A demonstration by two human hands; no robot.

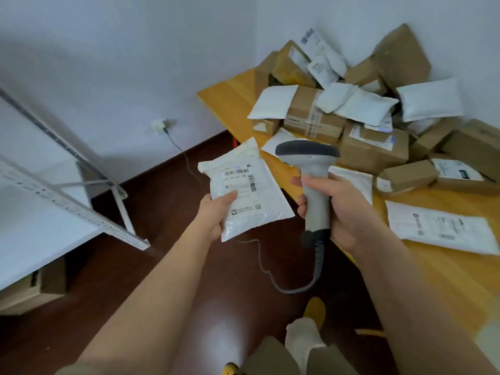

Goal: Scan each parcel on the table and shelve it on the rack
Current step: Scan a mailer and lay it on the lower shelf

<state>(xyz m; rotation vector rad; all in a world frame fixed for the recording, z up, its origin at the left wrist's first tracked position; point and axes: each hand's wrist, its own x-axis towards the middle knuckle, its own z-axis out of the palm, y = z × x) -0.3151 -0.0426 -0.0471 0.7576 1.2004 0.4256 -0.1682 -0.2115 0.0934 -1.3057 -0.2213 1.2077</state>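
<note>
One white parcel (243,189) is up in the air in your left hand (213,217), held over the dark floor (151,280) just off the near left corner of the wooden table (438,288). Your thumb lies across its printed label and the other fingers curl behind its lower left corner, so you pinch it there; the barcode side faces you and the bag tilts up to the left.

Just to the table side of that parcel, your right hand (349,212) grips the grey handle of the scanner (315,185), fingers wrapped fully round it. The scanner stands upright with its dark head level with the parcel's top edge, close to it but not touching. Its coiled cable (305,282) hangs from the handle base and loops down over the floor beside the table edge.

On the table, a flat white mailer (438,228) lies alone near your right forearm. Further back, the far corner against the wall (135,63) holds a loose heap of brown cartons (376,150) and white padded bags (365,106), stacked on and leaning against one another.

Well to the left of the table, across the open floor, stands the white rack (67,207), its perforated shelf edge running diagonally. A brown box (35,290) sits low beneath that shelf. A wall socket (159,125) with a plugged lead sits between rack and table.
</note>
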